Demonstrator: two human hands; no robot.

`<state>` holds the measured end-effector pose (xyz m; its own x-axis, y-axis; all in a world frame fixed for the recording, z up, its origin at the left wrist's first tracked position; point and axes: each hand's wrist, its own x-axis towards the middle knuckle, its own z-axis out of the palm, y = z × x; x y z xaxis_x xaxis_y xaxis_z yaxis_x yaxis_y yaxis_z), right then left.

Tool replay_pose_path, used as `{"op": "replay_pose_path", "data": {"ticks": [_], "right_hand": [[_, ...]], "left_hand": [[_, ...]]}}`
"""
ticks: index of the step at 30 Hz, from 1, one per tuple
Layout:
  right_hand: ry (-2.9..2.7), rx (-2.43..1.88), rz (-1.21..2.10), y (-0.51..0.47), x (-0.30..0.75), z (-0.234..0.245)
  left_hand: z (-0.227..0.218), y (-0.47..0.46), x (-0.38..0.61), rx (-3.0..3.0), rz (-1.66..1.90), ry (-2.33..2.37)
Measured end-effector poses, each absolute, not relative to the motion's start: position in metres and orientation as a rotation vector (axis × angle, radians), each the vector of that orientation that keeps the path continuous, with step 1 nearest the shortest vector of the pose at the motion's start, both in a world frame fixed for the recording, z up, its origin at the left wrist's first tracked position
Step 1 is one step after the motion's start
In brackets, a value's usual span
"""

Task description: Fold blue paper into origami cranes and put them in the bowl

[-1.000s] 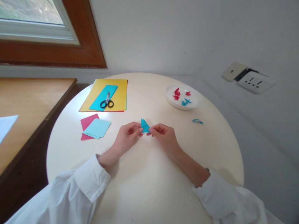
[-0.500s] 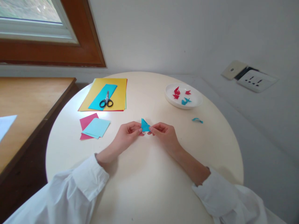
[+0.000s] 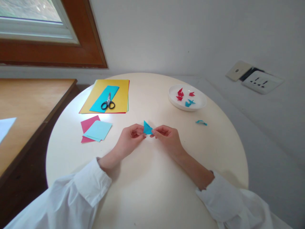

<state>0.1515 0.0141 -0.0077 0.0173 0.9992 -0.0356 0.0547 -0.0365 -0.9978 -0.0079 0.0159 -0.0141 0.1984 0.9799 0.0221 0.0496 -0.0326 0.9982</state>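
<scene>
surface: 1, round, cream – carries everything below
yellow sheet: 1 on top of a stack at the far left of the surface; green and red edges peek out beneath, count under it can't be told
plate: 1, white, shallow, far right
light blue sheet: 1, left of the hands, lying over the pink one
pink sheet: 1, mostly covered, two corners showing
blue strip: 1, lying slantwise on the yellow sheet
left hand: fingers pinched shut on the left corner of the blue triangle
right hand: fingers pinched shut on its right corner – so 2 hands, 1 piece between them
scissors: 1 pair, black handles, blades together, resting on the blue strip
blue triangle: 1 folded paper piece, tip pointing away from the person, at mid-surface; whether its base touches the surface can't be told
blue scrap: 1, curled, on the bare surface just in front of the plate
red pieces: 3 small folded bits in the plate
blue bits: in the plate beside the red – 1 or 2, too small to split
</scene>
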Motion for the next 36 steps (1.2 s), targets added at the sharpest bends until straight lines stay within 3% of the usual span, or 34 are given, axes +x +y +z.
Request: {"op": "replay_pose_path", "data": {"ticks": [36], "right_hand": [[-1.239,-1.234,1.144,0.015,0.153,-0.014]], "left_hand": [[-0.005,0.012,-0.008,1.353,1.077,1.178]]}}
